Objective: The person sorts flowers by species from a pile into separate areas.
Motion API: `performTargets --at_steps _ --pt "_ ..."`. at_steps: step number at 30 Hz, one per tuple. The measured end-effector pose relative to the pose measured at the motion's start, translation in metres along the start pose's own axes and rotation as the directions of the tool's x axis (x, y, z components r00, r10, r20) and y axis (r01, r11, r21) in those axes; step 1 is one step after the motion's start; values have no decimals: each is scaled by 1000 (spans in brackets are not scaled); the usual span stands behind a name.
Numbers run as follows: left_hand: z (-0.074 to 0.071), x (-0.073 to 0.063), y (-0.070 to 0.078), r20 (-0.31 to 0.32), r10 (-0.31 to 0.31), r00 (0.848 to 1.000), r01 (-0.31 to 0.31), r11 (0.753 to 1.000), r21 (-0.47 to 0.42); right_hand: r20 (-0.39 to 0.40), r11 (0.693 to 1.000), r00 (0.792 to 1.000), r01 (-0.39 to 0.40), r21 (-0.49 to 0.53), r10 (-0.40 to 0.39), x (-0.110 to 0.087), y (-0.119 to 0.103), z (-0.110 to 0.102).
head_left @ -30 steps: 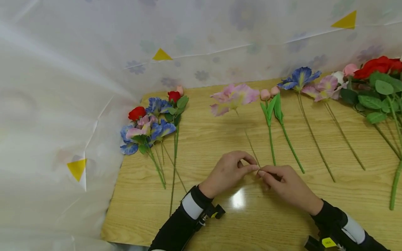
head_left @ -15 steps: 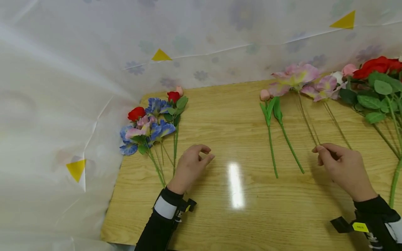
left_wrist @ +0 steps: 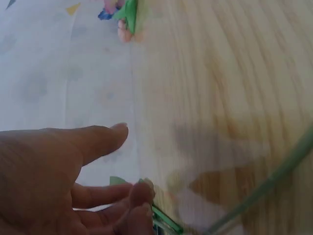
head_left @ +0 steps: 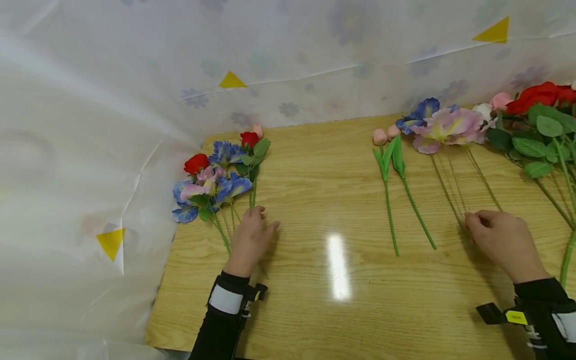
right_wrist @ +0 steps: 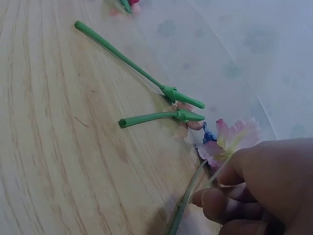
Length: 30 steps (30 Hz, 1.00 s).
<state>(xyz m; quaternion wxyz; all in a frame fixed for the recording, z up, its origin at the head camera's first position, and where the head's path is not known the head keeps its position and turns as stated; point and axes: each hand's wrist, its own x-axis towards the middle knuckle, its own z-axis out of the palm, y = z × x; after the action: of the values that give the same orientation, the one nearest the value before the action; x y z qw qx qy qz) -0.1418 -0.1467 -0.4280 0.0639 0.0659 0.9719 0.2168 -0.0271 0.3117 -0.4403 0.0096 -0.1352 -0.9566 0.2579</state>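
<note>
My right hand (head_left: 504, 242) pinches the thin stem of a pink iris with a yellow throat (head_left: 445, 125). Its bloom hangs over a blue iris (head_left: 416, 116) at the table's back right and partly covers it. In the right wrist view the pink bloom (right_wrist: 242, 132) shows just beyond the fingers. On the left, my left hand (head_left: 249, 242) is over the stems of the left flower group, thumb spread from the loosely bent fingers. The left wrist view shows a green stem (left_wrist: 274, 181) to the right of that hand. Red roses (head_left: 249, 139) and blue irises (head_left: 231, 186) lie beyond it.
Two pink tulips (head_left: 388, 167) with green leaves lie right of the table's middle. A larger heap with red blooms (head_left: 540, 97) and leafy stems (head_left: 549, 145) is at the far right. A pale patterned sheet (head_left: 288, 60) stands behind and left of the wooden table (head_left: 306, 320).
Both hands were together at a pink iris's stem; they parted. The right hand carried the iris right, over the blue iris. The left hand moved left to the flower group's stems.
</note>
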Motion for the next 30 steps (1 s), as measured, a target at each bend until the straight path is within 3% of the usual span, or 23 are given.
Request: performTargets --at_steps 4,9,12,15,19,26,30 --pt "1 -1 -8 -93 -13 996 26 990 138 37 999 999 1 -39 0 -1 0 1" --pt "3 -6 -17 -240 93 966 -21 958 287 134 997 988 76 18 -78 -3 -2 1" --pt "5 -8 -20 -278 115 954 -5 931 366 209 989 968 122 84 -137 -4 -6 3" --pt "5 -8 -22 -251 64 966 43 916 400 265 983 950 142 115 -168 -5 -11 6" --pt "4 -6 -22 -168 -8 986 73 918 389 310 982 935 135 134 -171 -5 -16 8" --pt "0 -4 -23 -101 -3 995 34 951 307 339 974 919 152 165 -201 -6 -18 11" --pt "-5 -4 -21 -86 15 996 0 984 177 355 975 913 152 164 -202 -6 -18 12"
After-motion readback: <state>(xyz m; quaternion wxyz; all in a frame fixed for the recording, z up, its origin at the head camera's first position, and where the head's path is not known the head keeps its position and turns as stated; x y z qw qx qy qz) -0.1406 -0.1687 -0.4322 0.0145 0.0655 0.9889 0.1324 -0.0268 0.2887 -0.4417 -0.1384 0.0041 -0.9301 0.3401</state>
